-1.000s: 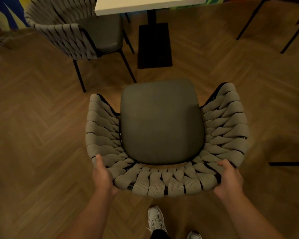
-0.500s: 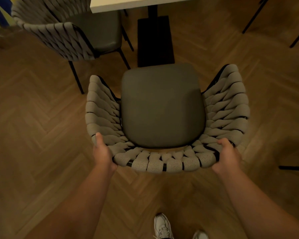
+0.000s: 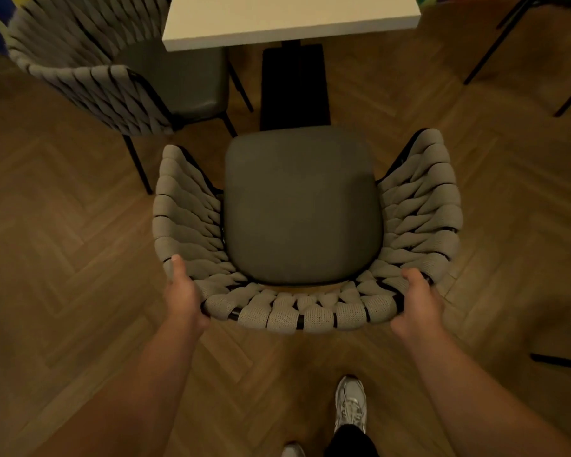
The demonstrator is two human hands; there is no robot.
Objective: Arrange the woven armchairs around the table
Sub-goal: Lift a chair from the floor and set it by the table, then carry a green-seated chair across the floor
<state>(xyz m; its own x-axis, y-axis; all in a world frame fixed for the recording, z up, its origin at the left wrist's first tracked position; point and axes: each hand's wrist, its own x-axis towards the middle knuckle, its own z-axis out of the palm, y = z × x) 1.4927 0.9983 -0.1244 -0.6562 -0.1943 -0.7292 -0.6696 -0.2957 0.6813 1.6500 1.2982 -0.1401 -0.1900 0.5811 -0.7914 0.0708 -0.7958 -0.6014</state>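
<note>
The armchair (image 3: 302, 206) stands on the wooden floor (image 3: 63, 258) facing the table (image 3: 290, 14). Its seat front lies close to the dark pedestal (image 3: 294, 87) and is not yet under the tabletop. A second armchair (image 3: 89, 84) sits at the table's left side with its seat partly beneath the top.

Both hands are clamped on the top of the backrest, well apart, one at each rear corner. The left hand (image 3: 182, 295) wraps the rim with its thumb lying up along the inner weave. The right hand (image 3: 416, 303) curls over the rim from outside. The fingers on the far side of the rim are hidden.

The chair looks like a thin black metal frame wrapped in thick woven straps, with a padded seat. I judge it stiff and of moderate weight, manageable by one person. The straps are soft and would give under pressure, so the firm hold is where the tube runs under the weave, as at the back rim (image 3: 297, 316). The knitted surface should grip well.

Two wide holds allow steering. The slim legs may scrape or chatter on the floor, so a slight lift seems wiser than a hard push. The left arm is near the second armchair's leg, and the arm fronts may not clear the tabletop edge.
</note>
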